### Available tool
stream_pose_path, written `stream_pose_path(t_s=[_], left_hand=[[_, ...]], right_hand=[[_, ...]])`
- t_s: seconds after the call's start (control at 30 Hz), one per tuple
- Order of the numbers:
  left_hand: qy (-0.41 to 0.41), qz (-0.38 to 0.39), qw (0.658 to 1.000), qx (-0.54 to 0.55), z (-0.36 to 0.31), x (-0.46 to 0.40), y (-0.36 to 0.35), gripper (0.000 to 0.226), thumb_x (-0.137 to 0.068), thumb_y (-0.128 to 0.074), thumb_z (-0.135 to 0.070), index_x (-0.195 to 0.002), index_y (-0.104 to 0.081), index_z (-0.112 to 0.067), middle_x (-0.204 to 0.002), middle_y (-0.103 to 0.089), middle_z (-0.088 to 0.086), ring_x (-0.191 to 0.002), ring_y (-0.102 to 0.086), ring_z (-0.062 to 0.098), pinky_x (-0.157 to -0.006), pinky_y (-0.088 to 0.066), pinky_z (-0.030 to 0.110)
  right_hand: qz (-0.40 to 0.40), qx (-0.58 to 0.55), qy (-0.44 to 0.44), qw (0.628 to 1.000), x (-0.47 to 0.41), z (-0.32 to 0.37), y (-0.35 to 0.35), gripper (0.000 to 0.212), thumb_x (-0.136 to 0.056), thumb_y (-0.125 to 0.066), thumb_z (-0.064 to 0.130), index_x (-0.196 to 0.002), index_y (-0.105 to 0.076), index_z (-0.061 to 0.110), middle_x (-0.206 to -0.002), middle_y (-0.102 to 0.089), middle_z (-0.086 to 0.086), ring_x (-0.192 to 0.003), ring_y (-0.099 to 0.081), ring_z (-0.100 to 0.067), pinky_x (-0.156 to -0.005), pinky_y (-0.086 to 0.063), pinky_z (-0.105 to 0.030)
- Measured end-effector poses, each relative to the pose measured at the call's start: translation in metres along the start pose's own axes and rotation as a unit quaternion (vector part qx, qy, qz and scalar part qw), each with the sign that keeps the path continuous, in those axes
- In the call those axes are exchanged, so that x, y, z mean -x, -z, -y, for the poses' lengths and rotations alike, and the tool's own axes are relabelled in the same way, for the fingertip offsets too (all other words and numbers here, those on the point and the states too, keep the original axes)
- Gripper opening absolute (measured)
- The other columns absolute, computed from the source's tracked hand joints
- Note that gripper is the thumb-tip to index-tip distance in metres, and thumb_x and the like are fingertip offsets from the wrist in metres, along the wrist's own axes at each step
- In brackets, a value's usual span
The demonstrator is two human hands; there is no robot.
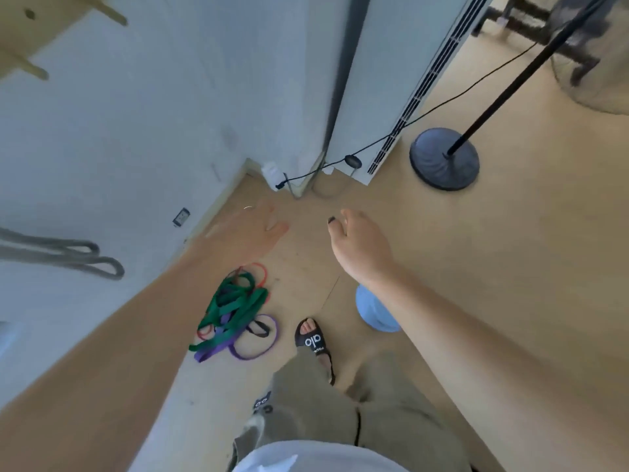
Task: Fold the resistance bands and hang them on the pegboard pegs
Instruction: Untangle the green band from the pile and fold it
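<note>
The resistance bands (235, 316), green, purple, red and black, lie tangled in a loose heap on the floor (476, 267) close to the wall (136, 131), unfolded and waiting to be picked up. Above them both arms reach forward and down: the left hand (248, 229) is spread flat with fingers straight, the right hand (357, 240) hangs with fingers loosely curled, the two apart and holding nothing, likely on the way to gather a band. A grey band (85, 258) already hangs folded at the left edge; what holds it is out of view. Wooden pegs (112, 11) jut from the pegboard (20, 32) above, free for more. A sandalled foot (313, 338) stands just beside the heap.
</note>
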State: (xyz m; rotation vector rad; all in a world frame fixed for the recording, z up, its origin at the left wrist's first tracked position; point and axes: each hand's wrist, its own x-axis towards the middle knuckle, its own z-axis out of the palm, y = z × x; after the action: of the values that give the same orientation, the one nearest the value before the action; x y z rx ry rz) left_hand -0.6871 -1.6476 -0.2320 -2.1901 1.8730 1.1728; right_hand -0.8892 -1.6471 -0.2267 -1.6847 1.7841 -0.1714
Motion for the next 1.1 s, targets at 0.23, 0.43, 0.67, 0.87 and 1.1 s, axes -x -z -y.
stream_pose_path(t_s=[0.23,0.43,0.67,0.87,1.1], left_hand=[[0.095,-0.037,0.993,0.058,0.032,-0.02,0.024,0.061,-0.101,-0.036,-0.06,-0.15,-0.036,-0.024,-0.14,-0.057,0.005,-0.121,-0.058,0.028,-0.103,-0.047,0.049],[0.189,-0.091,0.97,0.124,0.07,-0.032,0.03,0.058,-0.102,-0.036,-0.057,-0.149,-0.036,-0.023,-0.137,-0.058,0.006,-0.115,-0.059,0.03,-0.097,-0.048,0.044],[0.342,-0.147,0.908,0.193,0.119,-0.069,-0.017,0.051,-0.103,-0.038,-0.054,-0.142,-0.041,-0.021,-0.13,-0.06,0.009,-0.11,-0.061,0.031,-0.089,-0.051,0.044],[0.424,-0.148,0.847,0.283,0.159,-0.13,-0.119,0.048,-0.103,-0.042,-0.052,-0.137,-0.044,-0.017,-0.121,-0.06,0.007,-0.102,-0.059,0.027,-0.091,-0.054,0.047],[0.462,-0.122,0.822,0.311,0.221,-0.202,-0.288,0.041,-0.103,-0.046,-0.046,-0.13,-0.043,-0.015,-0.118,-0.055,0.007,-0.105,-0.058,0.029,-0.093,-0.051,0.049]], right_hand=[[0.086,0.076,0.105,0.988,-0.072,0.054,0.0,0.027,-0.107,-0.038,0.031,-0.094,-0.047,0.009,-0.093,-0.052,-0.009,-0.086,-0.05,-0.03,-0.071,-0.035,-0.036],[0.152,0.138,0.199,0.958,-0.134,0.1,-0.043,0.029,-0.105,-0.039,0.032,-0.09,-0.047,0.009,-0.09,-0.052,-0.008,-0.085,-0.053,-0.033,-0.071,-0.042,-0.041],[0.295,0.224,0.296,0.88,-0.21,0.114,-0.14,0.034,-0.107,-0.036,0.032,-0.11,-0.056,0.005,-0.111,-0.062,-0.015,-0.097,-0.059,-0.035,-0.078,-0.044,-0.041],[0.398,0.277,0.332,0.809,-0.279,0.07,-0.257,0.044,-0.107,-0.04,0.034,-0.141,-0.049,0.007,-0.143,-0.054,-0.015,-0.126,-0.053,-0.035,-0.1,-0.044,-0.042],[0.447,0.333,0.356,0.75,-0.335,-0.021,-0.415,0.045,-0.101,-0.052,0.029,-0.144,-0.048,0.016,-0.144,-0.056,-0.009,-0.127,-0.054,-0.032,-0.1,-0.045,-0.038]])
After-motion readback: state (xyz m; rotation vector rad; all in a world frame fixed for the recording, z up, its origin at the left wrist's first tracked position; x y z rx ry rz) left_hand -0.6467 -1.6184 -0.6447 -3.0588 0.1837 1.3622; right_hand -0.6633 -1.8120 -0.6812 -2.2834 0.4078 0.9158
